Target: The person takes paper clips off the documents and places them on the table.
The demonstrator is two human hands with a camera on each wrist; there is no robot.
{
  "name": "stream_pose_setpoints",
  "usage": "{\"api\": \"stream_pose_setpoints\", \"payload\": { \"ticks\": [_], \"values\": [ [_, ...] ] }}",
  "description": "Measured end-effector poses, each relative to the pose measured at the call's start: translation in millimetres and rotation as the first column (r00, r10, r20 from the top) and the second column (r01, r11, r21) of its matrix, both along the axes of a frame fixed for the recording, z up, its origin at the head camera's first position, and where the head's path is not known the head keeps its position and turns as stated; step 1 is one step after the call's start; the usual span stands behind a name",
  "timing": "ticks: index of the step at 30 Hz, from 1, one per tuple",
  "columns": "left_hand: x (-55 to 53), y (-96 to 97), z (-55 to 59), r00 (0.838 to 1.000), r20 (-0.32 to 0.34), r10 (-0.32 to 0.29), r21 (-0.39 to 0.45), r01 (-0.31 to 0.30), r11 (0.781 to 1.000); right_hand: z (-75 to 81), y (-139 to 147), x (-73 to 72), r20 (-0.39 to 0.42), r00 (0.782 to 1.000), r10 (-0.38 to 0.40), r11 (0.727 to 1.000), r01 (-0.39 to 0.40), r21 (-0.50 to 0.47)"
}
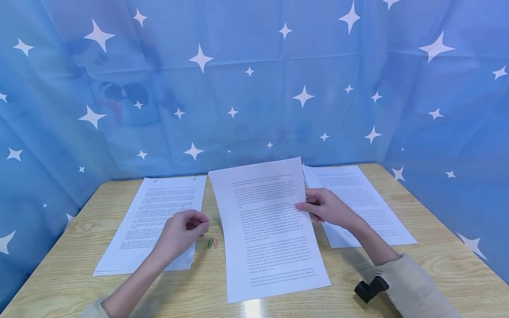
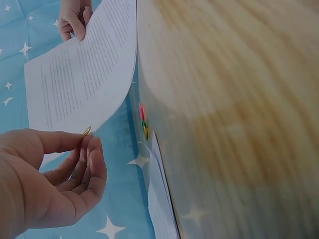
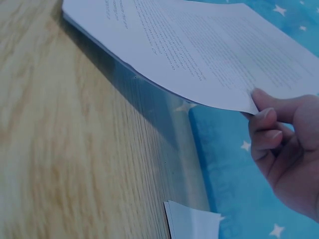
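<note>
My right hand (image 1: 328, 206) pinches the right edge of several printed sheets of paper (image 1: 270, 229), thumb in front and fingers behind. The sheets stand tilted up at the middle of the table, and in the right wrist view they bend in a curve. Between thumb and forefinger my left hand (image 1: 180, 232) pinches a yellow paper clip (image 2: 86, 131), seen best in the left wrist view. That hand is left of the raised sheets, over the edge of the left paper stack. Just right of its fingertips, green and pink paper clips (image 1: 215, 243) lie on the wood.
At the left lies a stack of printed paper (image 1: 159, 207) with two clips on its top edge. Another printed stack (image 1: 358, 203) lies at the right, partly behind the raised sheets. A blue curtain with white stars (image 1: 254, 88) hangs behind the wooden table (image 1: 445, 265).
</note>
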State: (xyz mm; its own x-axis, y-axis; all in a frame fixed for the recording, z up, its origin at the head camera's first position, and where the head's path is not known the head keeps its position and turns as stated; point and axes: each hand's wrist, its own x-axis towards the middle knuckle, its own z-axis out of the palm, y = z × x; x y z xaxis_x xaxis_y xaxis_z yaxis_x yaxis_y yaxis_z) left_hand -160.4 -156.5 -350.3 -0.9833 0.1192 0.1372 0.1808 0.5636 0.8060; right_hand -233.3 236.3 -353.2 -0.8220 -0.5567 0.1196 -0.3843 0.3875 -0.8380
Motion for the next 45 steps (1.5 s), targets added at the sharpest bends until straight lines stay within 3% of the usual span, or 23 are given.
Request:
{"api": "stream_pose_setpoints", "payload": {
  "ticks": [6,20,32,38,45],
  "values": [
    [0.6,-6.8,-3.2,1.000,0.001,-0.029,-0.047,0.029,0.998,-0.4,-0.1,-0.7,-0.006,1.000,0.005,1.000,-0.005,0.006],
    [9.7,-9.9,-8.1,0.991,0.119,-0.067,-0.115,0.081,0.990,0.7,-0.7,0.0,-0.008,1.000,-0.005,1.000,0.005,0.010],
    [10.0,-11.8,-14.4,0.975,0.187,-0.122,-0.108,0.144,0.984,-0.6,-0.7,-0.3,0.003,1.000,-0.002,1.000,0.002,0.005],
    [10.5,-10.7,-11.2,0.978,0.189,-0.090,-0.117,0.113,0.987,-1.7,-0.9,-0.9,-0.001,1.000,-0.006,1.000,0.006,0.011],
    [5.7,-8.5,-7.3,0.988,0.134,-0.082,-0.112,0.097,0.989,-1.8,-1.4,-1.1,-0.006,1.000,-0.008,1.000,0.008,0.014]
  ]
}}
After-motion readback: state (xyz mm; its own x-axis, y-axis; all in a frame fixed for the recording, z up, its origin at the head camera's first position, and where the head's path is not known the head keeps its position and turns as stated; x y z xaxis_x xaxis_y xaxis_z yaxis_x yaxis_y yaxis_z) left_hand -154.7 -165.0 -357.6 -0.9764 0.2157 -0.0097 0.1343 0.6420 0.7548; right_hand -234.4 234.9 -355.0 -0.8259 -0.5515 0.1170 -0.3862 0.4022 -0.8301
